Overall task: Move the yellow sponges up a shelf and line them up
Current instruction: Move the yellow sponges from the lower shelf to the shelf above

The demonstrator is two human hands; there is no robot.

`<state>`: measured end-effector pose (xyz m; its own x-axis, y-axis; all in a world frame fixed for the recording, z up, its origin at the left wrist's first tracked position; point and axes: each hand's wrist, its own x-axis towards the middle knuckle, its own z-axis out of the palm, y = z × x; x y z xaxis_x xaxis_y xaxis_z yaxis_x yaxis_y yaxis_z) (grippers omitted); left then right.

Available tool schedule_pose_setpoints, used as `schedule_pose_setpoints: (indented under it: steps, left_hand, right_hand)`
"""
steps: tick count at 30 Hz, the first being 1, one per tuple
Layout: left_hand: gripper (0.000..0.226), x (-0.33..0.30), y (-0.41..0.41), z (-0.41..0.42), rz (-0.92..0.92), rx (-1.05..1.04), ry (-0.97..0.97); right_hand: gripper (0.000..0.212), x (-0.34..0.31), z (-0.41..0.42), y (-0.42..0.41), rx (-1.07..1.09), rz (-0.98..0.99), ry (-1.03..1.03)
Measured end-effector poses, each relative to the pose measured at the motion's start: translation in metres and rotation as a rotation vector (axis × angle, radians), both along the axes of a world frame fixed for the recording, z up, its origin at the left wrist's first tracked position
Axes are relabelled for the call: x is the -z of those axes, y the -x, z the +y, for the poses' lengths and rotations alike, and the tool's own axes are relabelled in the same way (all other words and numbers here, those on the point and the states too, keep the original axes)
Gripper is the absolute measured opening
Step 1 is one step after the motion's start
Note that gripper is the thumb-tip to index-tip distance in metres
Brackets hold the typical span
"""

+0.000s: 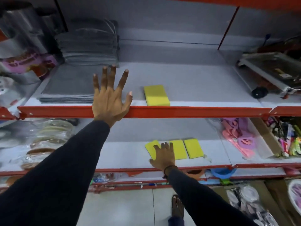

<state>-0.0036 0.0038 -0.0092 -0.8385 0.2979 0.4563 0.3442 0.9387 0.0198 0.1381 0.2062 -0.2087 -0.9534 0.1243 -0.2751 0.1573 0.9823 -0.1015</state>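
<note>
One yellow sponge [156, 95] lies flat on the upper shelf [195, 110], near its red front rail. Three more yellow sponges sit side by side on the lower shelf [123, 157]: the left one [150, 148], the middle one [179, 149] and the right one [194, 148]. My left hand [110, 97] hovers spread over the upper shelf's front edge, left of the lone sponge, holding nothing. My right hand [163, 154] rests on the left lower sponge, fingers apart and covering much of it; no clear grip shows.
A pile of grey cloths [88, 44] and a flat grey stack [68, 88] fill the upper shelf's left. A metal tray item [268, 70] sits at its right. Packaged goods [45, 137] and pink items [236, 137] flank the lower sponges. My foot [177, 207] shows below.
</note>
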Motion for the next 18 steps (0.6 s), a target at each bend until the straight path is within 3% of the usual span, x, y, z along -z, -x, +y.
schedule_pose_setpoints:
  steps: [3, 10, 14, 16, 18]
  left_hand:
    - [0.079, 0.001, 0.002, 0.000, 0.011, -0.003, 0.014]
    - [0.078, -0.006, -0.004, 0.001, -0.002, -0.004, 0.015]
    - [0.077, -0.008, -0.008, 0.001, -0.009, 0.004, -0.007]
    - [0.077, -0.007, -0.009, 0.001, -0.012, 0.011, -0.008]
    - [0.077, -0.007, -0.009, 0.001, -0.015, 0.011, -0.003]
  right_hand:
    - [0.068, 0.014, -0.011, 0.004, -0.098, 0.002, 0.005]
    - [0.056, -0.052, -0.021, -0.013, -0.418, 0.273, 0.407]
    - [0.050, -0.140, 0.001, -0.040, -0.473, 0.733, 0.546]
    - [0.050, -0.180, 0.019, -0.043, -0.413, 0.993, 0.555]
    - [0.050, -0.214, 0.043, -0.028, -0.259, 1.131, 0.517]
